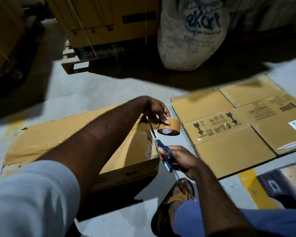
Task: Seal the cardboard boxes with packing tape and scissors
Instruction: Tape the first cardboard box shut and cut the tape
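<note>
Scissors [156,140] in right hand [179,159] seemingly meet tape [143,128]; left hand [156,108] pinches roll [170,128].

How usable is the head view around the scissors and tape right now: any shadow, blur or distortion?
Head view: dim overall, and the sack behind is murky. The scissors, tape roll, left hand and right hand are lit and fairly sharp. A dark shadow band crosses the floor beyond the box, and wide-angle bending bows the frame edges.
</note>
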Tool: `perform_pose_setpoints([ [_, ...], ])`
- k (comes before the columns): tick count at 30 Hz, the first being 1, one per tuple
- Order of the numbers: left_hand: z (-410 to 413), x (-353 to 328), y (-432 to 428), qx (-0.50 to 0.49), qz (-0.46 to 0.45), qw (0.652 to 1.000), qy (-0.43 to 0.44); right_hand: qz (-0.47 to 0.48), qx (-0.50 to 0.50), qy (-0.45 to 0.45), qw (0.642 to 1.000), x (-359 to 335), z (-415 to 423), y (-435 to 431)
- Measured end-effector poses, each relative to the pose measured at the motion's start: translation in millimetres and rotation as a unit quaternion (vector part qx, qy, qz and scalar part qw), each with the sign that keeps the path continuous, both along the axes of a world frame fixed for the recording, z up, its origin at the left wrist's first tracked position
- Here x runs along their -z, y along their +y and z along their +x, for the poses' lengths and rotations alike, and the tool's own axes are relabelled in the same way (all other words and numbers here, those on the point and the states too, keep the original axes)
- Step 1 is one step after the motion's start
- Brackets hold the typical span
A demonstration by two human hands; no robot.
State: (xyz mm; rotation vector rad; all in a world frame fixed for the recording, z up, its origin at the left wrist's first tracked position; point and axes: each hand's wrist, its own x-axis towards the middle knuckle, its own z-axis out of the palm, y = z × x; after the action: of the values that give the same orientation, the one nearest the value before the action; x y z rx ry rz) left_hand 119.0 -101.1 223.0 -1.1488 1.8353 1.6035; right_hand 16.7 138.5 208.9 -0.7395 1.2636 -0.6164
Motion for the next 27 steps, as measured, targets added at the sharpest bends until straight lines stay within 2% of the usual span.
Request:
perform_pose_setpoints([
  [11,-1,0,-1,-0.002,0.002,1.0,-0.022,-0.004,0.022,-0.014,1.0,8,0,-4],
  [19,-8,2,5,-0.131,-0.02,0.986,0.096,0.005,0.043,0.031,0.999,6,3,-3],
  [23,-4,-13,15,-0.211,-0.059,0.959,0.179,0.037,0.044,0.042,0.997,6,2,-2],
  [25,3,-25,21,-0.27,-0.068,0.932,0.23,0.068,0.058,0.06,0.994,9,1,-1],
  [27,16,-39,28,-0.333,-0.067,0.9,0.273,0.073,0.117,0.099,0.986,14,1,-1],
])
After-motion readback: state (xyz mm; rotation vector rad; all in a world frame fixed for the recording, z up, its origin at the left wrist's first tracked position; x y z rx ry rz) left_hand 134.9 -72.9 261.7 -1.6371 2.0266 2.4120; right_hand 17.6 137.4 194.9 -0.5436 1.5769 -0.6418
